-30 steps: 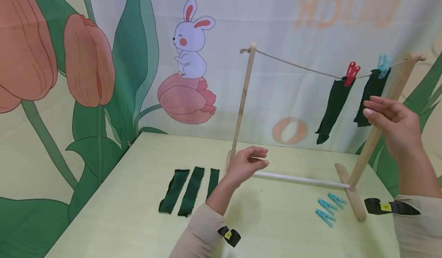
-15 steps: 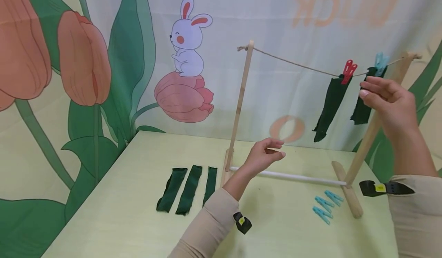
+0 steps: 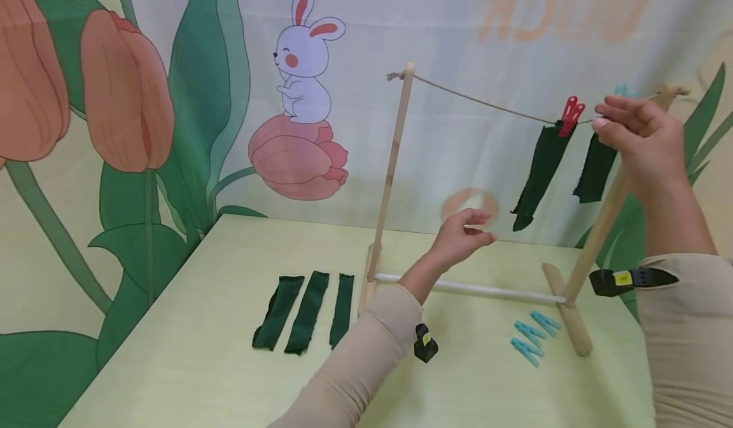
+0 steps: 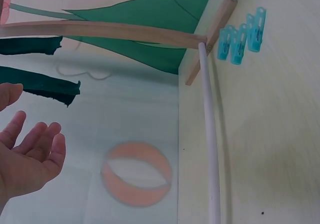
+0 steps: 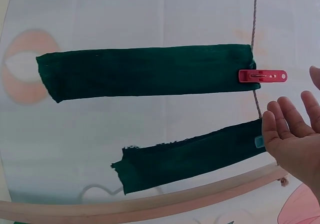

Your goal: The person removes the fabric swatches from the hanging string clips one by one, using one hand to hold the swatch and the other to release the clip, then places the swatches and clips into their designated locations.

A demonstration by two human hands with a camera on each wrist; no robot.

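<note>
My right hand (image 3: 647,135) is raised near the rope's right end, holding nothing, in front of the blue clothespin (image 3: 625,89). Behind it hangs a dark green cloth strip (image 3: 597,170), its upper part hidden by the hand. To the left, a red clothespin (image 5: 262,76) fastens another green strip (image 3: 544,177) to the rope (image 3: 481,102). My left hand (image 3: 462,237) hovers inside the wooden frame, above the white bar (image 3: 481,290), with fingers loosely bent and nothing between them. In the left wrist view the left hand (image 4: 32,154) shows separated fingers below the hanging strips.
Several green strips (image 3: 308,313) lie on the table (image 3: 189,377) at left. Three blue clothespins (image 3: 528,334) lie by the frame's right foot (image 3: 567,310). The left post (image 3: 392,173) and right post (image 3: 601,231) stand upright. A printed curtain (image 3: 458,27) hangs behind.
My left hand has moved right and upward, past the left post. My right hand has risen from beside the hanging strip to the height of the rope and blue clothespin. The view has shifted slightly.
</note>
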